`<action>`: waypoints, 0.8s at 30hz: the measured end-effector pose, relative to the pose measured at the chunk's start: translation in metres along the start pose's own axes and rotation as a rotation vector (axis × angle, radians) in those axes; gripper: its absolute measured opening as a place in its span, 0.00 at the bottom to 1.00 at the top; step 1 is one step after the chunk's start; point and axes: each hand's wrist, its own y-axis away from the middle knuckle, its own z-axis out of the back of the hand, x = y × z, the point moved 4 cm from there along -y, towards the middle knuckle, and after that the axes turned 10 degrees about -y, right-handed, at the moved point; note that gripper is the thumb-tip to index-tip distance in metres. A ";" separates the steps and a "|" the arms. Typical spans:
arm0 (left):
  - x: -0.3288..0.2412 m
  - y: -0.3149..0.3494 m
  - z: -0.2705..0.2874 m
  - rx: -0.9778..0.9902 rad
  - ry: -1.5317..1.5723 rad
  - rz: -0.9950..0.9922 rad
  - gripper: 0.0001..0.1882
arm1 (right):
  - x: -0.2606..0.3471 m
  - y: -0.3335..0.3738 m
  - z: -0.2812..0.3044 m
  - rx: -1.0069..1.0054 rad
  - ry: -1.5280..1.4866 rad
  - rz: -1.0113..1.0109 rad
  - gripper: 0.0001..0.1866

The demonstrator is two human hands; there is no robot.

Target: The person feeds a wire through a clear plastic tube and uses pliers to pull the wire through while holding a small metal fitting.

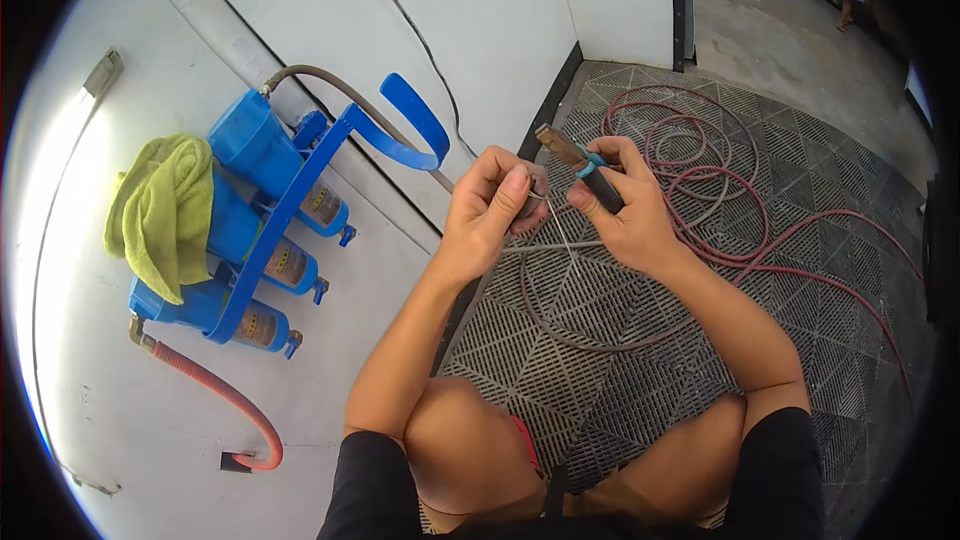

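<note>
I seem to be steadying a thin silvery wire (562, 230) between my hands, left hand (486, 212) pinched on it, right hand (638, 225) wrapped round black-handled, brown-metal pliers (604, 190); next calls for careful alignment.

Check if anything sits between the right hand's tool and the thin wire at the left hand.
Nothing visible: just a gap between the black-handled tool in the right hand and the thin wire at the left hand. The red hose lies on the floor mat, off to the right.
</note>
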 end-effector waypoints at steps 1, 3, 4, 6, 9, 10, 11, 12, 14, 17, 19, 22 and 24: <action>0.001 -0.002 0.001 0.000 -0.003 -0.005 0.13 | 0.001 -0.001 0.001 0.000 0.000 0.005 0.18; -0.002 -0.006 0.003 0.008 0.017 -0.018 0.12 | 0.004 -0.002 0.003 0.011 0.003 0.012 0.19; -0.005 -0.007 0.002 0.010 0.010 -0.026 0.12 | 0.006 -0.003 0.004 0.008 0.002 0.023 0.19; -0.008 -0.006 -0.004 -0.066 -0.010 -0.009 0.11 | 0.005 -0.003 0.007 -0.022 -0.034 -0.019 0.19; -0.010 -0.006 -0.007 -0.076 -0.054 -0.023 0.13 | -0.003 -0.002 0.008 -0.027 -0.026 -0.040 0.19; -0.010 -0.006 -0.008 -0.044 -0.079 -0.013 0.14 | -0.003 -0.002 0.009 -0.029 -0.028 -0.027 0.19; -0.010 -0.007 -0.007 -0.032 -0.109 -0.014 0.15 | -0.005 -0.002 0.008 -0.001 -0.045 -0.054 0.19; -0.009 -0.007 -0.006 -0.032 -0.115 -0.021 0.15 | -0.007 0.000 0.005 0.026 -0.061 -0.084 0.19; -0.005 -0.005 -0.003 -0.014 -0.109 -0.004 0.15 | -0.006 0.002 0.000 0.035 -0.035 -0.054 0.19; -0.002 -0.008 -0.003 -0.011 -0.060 0.016 0.16 | -0.007 0.006 -0.004 0.082 -0.059 -0.076 0.18; -0.004 -0.008 0.000 -0.018 -0.057 0.006 0.15 | -0.004 0.005 -0.004 0.022 -0.051 -0.066 0.18; -0.008 -0.008 0.006 -0.105 -0.009 0.018 0.15 | 0.004 0.001 0.003 -0.074 -0.001 -0.011 0.16; -0.008 -0.008 0.012 -0.229 0.097 0.045 0.15 | 0.007 0.001 0.013 -0.113 0.038 0.036 0.15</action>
